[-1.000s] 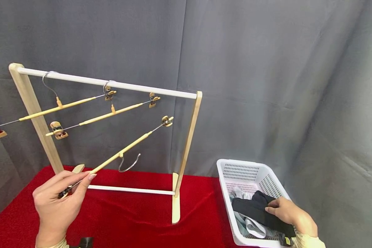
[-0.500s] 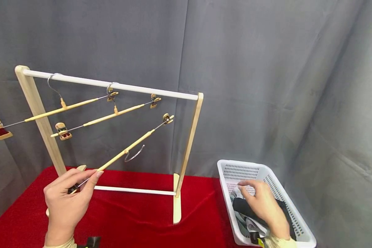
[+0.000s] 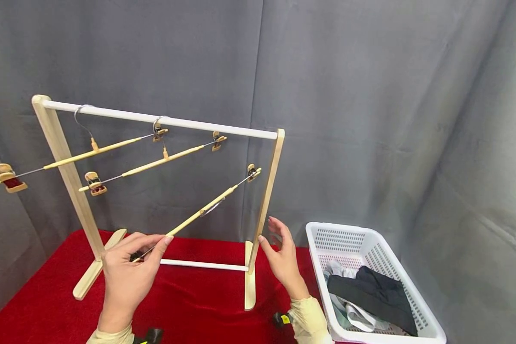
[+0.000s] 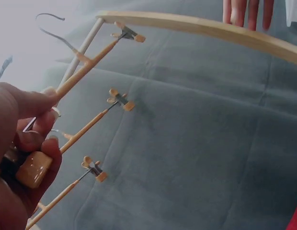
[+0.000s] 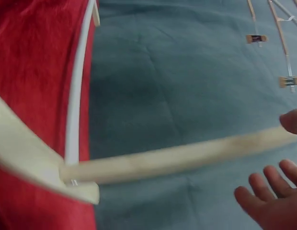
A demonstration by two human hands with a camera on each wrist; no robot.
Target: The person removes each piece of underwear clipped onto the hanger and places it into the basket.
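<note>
My left hand [image 3: 131, 270] pinches a clip hanger [image 3: 202, 210] near its lower left end, so the bar slants up to the right. Its far clip [image 3: 252, 173] stands close to the rack's right post [image 3: 266, 205]. In the left wrist view the near clip [image 4: 33, 168] lies within the curled fingers, and the metal hook [image 4: 51, 32] points away. My right hand [image 3: 285, 253] holds nothing; its fingers are spread and loosely bent, right beside that post. Black cloth [image 3: 376, 294] lies over white and grey cloth in the white basket [image 3: 311, 239].
Two more clip hangers [image 3: 95, 149] hang from the rack's white top rail [image 3: 189, 124]. A lower white rail [image 3: 204, 264] joins the posts near the red cloth [image 3: 189, 320]. Grey curtain [image 3: 370, 119] stands behind everything.
My right hand has left the black cloth in the basket and moved left to the rack's right post. My left hand has carried the hanger rightward, and the hanger's hook has turned upward.
</note>
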